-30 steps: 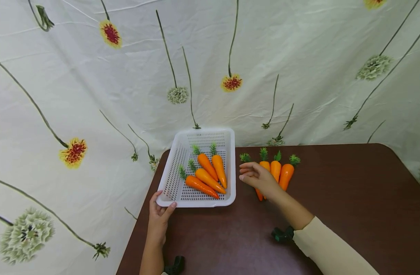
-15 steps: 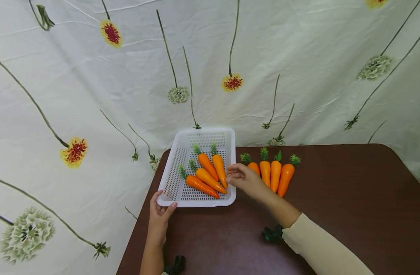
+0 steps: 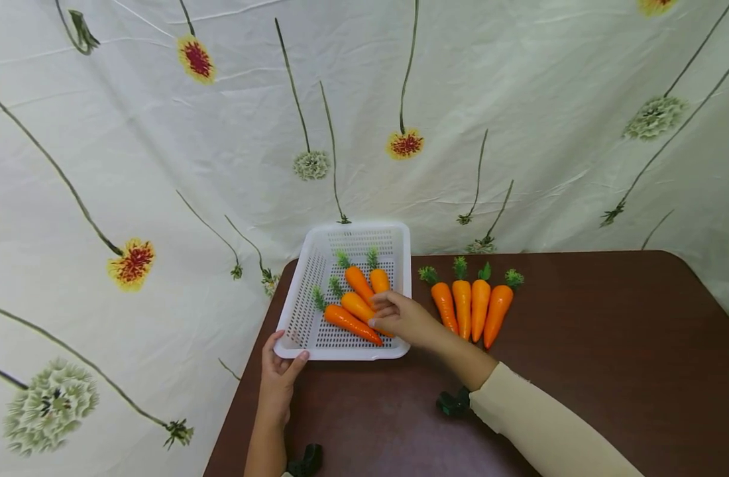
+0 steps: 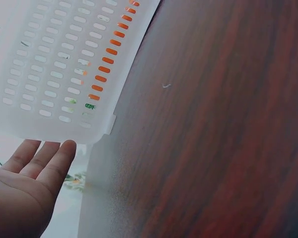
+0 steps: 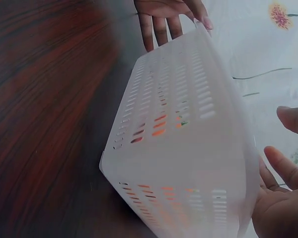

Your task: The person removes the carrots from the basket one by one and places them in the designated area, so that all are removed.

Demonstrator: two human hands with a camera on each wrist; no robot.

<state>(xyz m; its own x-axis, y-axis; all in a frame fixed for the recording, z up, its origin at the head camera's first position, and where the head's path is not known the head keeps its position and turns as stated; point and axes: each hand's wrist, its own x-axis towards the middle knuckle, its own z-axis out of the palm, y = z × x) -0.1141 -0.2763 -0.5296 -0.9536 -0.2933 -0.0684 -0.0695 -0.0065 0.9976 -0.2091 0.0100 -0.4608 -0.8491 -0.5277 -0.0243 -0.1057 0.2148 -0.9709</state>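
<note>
My left hand grips the near left corner of a white slotted plastic basket, thumb over the rim and fingers outside it. Several glossy orange carrots with green tufts lie in the basket. Over its right side hovers my right hand, partly covering two of those carrots. In the right wrist view, the thumb and forefinger of my right hand stand apart with nothing between them, beyond the basket's wall. The left wrist view shows my left fingers against the basket's outer side.
To the basket's right, several more carrots lie in a fanned row on the dark brown table. A white cloth with a flower print hangs behind the table and along its left.
My right hand has moved left, from in front of the carrots on the table, across the basket's right rim to above the carrots inside. My left hand and the basket have stayed put.
</note>
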